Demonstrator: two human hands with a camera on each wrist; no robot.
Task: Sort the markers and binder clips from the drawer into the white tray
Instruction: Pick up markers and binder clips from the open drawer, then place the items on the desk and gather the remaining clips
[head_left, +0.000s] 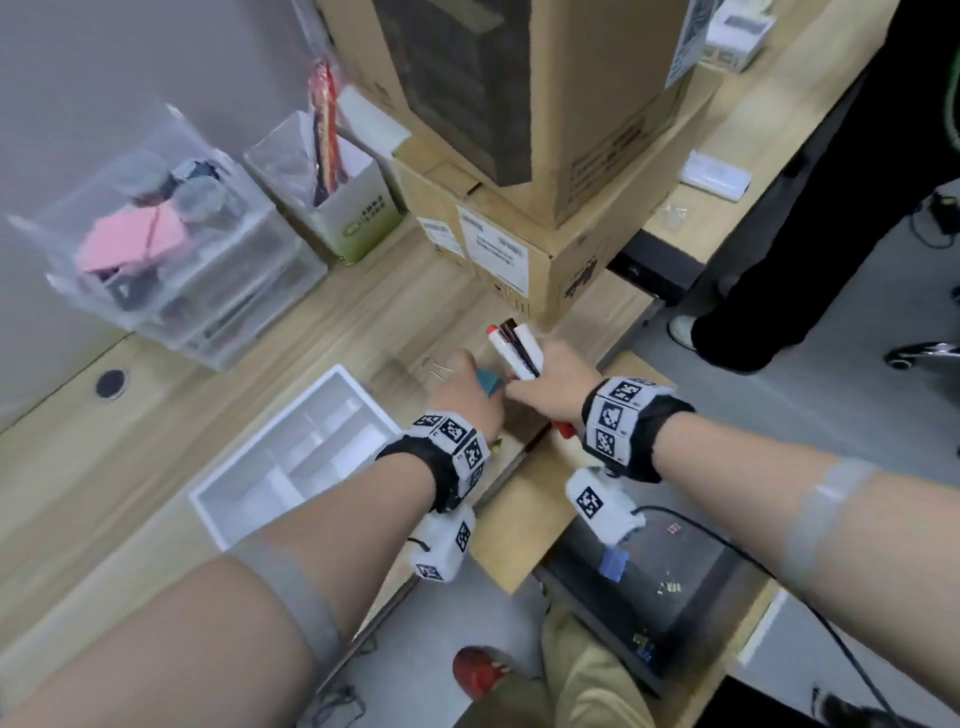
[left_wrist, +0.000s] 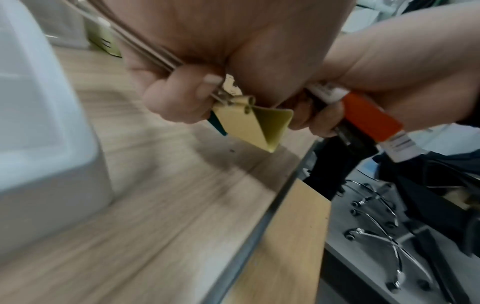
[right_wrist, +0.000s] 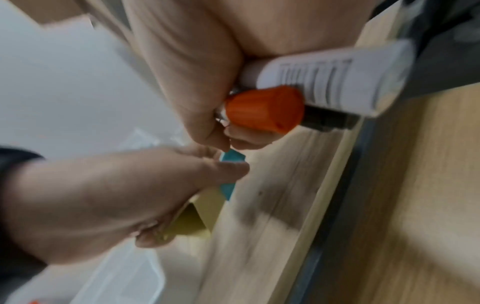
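My left hand (head_left: 467, 387) hovers over the wooden desk, its fingers curled round binder clips. A yellow clip (left_wrist: 249, 125) and a teal clip (left_wrist: 218, 126) hang from the left hand (left_wrist: 182, 98) by their wire handles. The teal clip (head_left: 489, 387) shows in the head view. My right hand (head_left: 545, 387) is right beside it, gripping a bundle of markers (head_left: 514, 348). That bundle holds a white barrel (right_wrist: 332, 82), an orange cap (right_wrist: 265, 109) and a black marker (right_wrist: 330, 120). The white tray (head_left: 223, 499) with dividers lies on the desk, left of both hands.
Stacked cardboard boxes (head_left: 519, 130) rise just behind the hands. A clear plastic drawer unit (head_left: 171, 249) and a green-and-white pen box (head_left: 358, 213) stand at the back left. Another person's dark trousers (head_left: 831, 234) are at right. The desk edge (left_wrist: 280, 197) runs below my hands.
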